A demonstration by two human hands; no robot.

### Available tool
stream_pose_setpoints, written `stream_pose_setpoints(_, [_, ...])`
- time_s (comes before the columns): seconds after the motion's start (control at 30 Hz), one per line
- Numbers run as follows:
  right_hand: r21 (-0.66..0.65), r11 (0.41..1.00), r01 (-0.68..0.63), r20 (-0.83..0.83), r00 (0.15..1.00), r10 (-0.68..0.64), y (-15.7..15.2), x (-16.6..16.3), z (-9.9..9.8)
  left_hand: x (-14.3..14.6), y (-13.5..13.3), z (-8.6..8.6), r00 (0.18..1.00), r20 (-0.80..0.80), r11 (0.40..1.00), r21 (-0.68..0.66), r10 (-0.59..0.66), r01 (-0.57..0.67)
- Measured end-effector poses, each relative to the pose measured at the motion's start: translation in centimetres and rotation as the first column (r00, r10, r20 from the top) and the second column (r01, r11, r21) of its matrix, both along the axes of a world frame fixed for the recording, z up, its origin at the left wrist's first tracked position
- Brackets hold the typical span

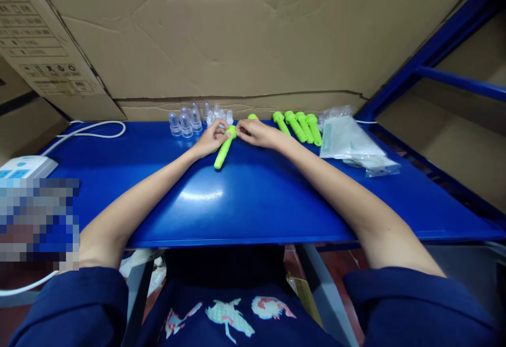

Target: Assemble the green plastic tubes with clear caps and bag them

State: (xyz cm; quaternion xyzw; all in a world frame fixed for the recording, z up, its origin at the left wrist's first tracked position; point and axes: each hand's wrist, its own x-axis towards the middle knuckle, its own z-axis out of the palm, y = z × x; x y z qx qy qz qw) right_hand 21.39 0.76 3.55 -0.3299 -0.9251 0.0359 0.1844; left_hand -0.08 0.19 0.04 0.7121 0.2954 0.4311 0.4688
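Working on a lime-green stick (223, 153) | left fingers (220, 123) clamped on it | right fingers (245, 129) alongside, grip unclear | slack pinch could drop it

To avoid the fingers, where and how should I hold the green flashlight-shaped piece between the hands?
Probably pinch its slim shaft, from the near side: its free end points toward the camera, while the left hand and right hand are at the wider head.
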Motion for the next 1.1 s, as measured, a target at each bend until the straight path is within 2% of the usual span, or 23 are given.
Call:
stream_pose_setpoints(0.1, [0.046,0.999,0.027,0.078,0.996,-0.03,-0.6,-0.4,0.2,-0.1,0.1,0.0,1.0,-0.009,1.0,0.019,-0.002,0.002])
stream_pose_setpoints(0.33, [0.128,0.965,0.227,0.204,0.947,-0.25,-3.1,-1.3,1.3,0.0,0.3,-0.1,0.999,0.007,0.999,0.036,-0.039,0.039])
stream_pose_setpoints(0.5, [0.172,0.929,0.329,0.204,0.91,-0.36,-3.4,-1.7,1.4,0.1,0.3,0.1,0.999,-0.004,0.998,0.035,-0.043,0.043])
stream_pose_setpoints(0.7, [0.177,0.921,0.347,0.116,0.922,-0.37,-2.3,-1.0,0.9,0.2,0.2,0.4,0.998,-0.024,0.998,0.022,-0.059,0.06])
stream_pose_setpoints(0.87, [0.142,0.962,0.234,0.023,0.971,-0.239,-1.5,-0.2,0.2,0.3,0.2,0.0,0.999,0.022,0.999,0.026,-0.039,0.039])
stream_pose_setpoints(1.0, [0.066,0.985,0.157,-0.223,0.965,-0.139,-1.1,-0.3,-1.3,0.1,0.4,-0.2,0.998,0.054,0.999,0.045,0.011,-0.014])
stream_pose_setpoints(1.1, [-0.116,0.987,0.111,-0.47,0.87,-0.153,-0.9,-1.0,-2.8,0.0,0.4,-0.1,0.998,0.055,0.999,0.046,0.026,-0.028])
